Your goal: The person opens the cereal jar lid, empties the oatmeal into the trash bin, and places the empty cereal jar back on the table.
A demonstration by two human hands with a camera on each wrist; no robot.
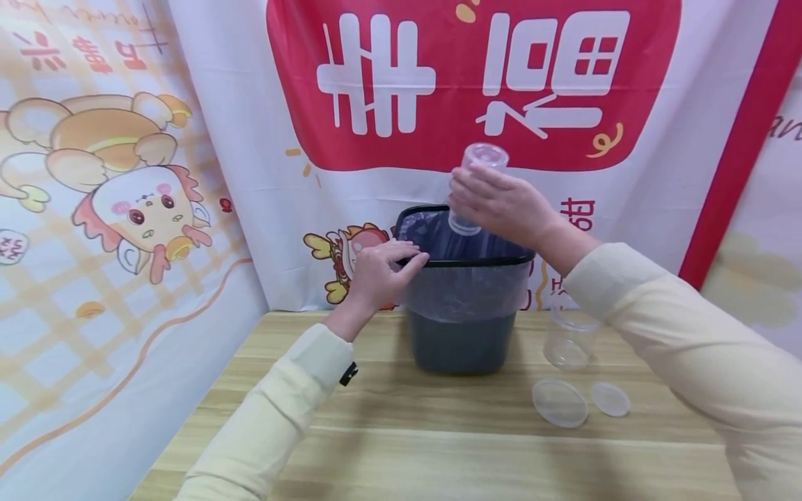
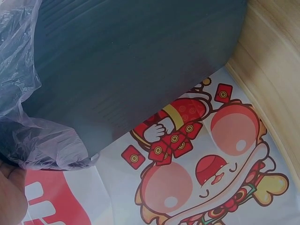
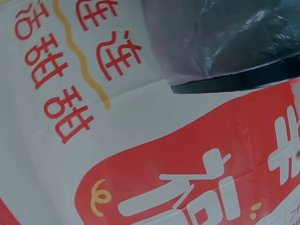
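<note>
A dark grey bin [image 1: 460, 348] with a clear plastic bag [image 1: 464, 292] folded over its black rim stands on the table. My left hand [image 1: 382, 275] holds the rim at its left corner, fingers over the edge; only a bit of that hand [image 2: 11, 194] shows in the left wrist view. Above the bin's mouth, my right hand [image 1: 504, 202] grips a clear plastic cup [image 1: 486, 154]. The cup is tilted and looks upside down, its lower end at the opening. In the right wrist view the bag [image 3: 225, 42] and rim appear, but not the hand or cup.
Right of the bin stands another clear plastic container [image 1: 568, 348], partly behind my right sleeve. In front of it lie a larger round clear lid [image 1: 560, 403] and a smaller one [image 1: 610, 399] on the wooden table [image 1: 401, 459]. A printed cloth [image 1: 238, 139] hangs behind.
</note>
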